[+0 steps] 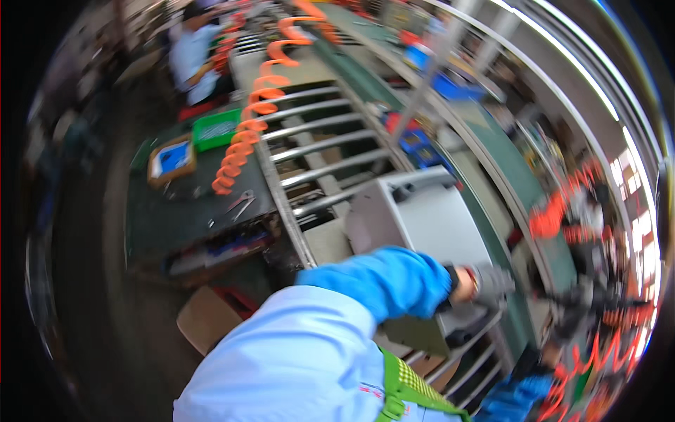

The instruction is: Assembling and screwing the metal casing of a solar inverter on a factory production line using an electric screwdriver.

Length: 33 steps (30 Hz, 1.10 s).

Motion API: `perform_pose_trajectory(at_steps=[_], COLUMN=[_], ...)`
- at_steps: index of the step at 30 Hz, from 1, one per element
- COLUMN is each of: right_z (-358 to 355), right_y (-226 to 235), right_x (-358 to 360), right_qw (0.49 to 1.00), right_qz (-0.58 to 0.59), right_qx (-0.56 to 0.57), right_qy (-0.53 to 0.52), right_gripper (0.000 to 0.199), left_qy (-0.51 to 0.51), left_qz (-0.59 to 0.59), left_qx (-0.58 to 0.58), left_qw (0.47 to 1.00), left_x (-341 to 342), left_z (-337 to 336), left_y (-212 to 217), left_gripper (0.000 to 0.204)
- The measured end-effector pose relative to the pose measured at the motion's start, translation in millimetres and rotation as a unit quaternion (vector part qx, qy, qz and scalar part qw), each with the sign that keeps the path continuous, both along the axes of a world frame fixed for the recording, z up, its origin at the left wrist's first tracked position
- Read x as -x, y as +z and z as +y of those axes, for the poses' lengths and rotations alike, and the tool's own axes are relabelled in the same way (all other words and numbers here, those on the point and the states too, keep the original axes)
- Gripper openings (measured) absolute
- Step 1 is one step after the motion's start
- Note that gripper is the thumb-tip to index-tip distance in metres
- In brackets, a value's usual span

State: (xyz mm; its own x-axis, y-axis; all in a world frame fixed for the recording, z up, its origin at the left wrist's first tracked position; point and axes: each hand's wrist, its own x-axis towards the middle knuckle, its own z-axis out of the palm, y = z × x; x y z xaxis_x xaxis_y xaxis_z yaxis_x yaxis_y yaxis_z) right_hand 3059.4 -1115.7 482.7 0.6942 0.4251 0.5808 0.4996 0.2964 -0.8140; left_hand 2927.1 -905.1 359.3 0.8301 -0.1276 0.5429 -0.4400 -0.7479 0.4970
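A pale grey box-shaped housing (439, 218) with dark round feet at its corners lies on the roller conveyor in front of me. My left hand (492, 283), in a grey glove, reaches across to the housing's near right end and appears to touch it; motion smears its fingers. Farther right and lower, my right hand (552, 354) is raised beside the conveyor, blurred, near a dark elongated object (587, 302) I cannot make out. Whether that hand holds anything does not show. Bright blue oversleeves cover both forearms.
Metal rollers (323, 149) run away from me. An orange coiled hose (246, 133) hangs over them. The dark workbench (183, 218) at left carries a green tray (216, 130), a cardboard box (171, 162) and pliers-like tools (242, 204). A co-worker (193, 56) sits beyond. A stool (207, 320) stands nearby.
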Motion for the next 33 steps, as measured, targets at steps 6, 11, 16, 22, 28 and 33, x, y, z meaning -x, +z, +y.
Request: perform_pose_trajectory(at_steps=[6,11,16,22,28,33], right_z=[90,144,204,296,335,344], right_y=[45,54,45,29,8,1], right_x=[57,79,68,64,50,31], right_qw=[0.994,0.994,0.992,0.994,0.997,0.997], right_qz=[-0.067,-0.037,-0.005,0.053,0.033,0.066], right_qx=[-0.02,-0.071,-0.106,-0.087,-0.051,-0.029], right_qy=[-0.079,-0.074,-0.063,-0.029,-0.037,-0.036], right_gripper=[0.025,0.022,0.025,0.028,0.031,0.037], left_qy=[0.086,0.142,0.212,0.075,0.037,0.042], left_qz=[-0.015,-0.028,0.218,0.28,0.29,0.311], left_qx=[-0.014,-0.096,-0.008,0.143,0.183,0.156], left_qw=[0.996,0.985,0.953,0.946,0.939,0.937], left_x=[43,58,79,72,71,63], left_z=[129,200,253,281,281,282], left_y=[12,28,50,12,15,16], left_gripper=[0.062,0.063,0.066,0.082,0.085,0.087])
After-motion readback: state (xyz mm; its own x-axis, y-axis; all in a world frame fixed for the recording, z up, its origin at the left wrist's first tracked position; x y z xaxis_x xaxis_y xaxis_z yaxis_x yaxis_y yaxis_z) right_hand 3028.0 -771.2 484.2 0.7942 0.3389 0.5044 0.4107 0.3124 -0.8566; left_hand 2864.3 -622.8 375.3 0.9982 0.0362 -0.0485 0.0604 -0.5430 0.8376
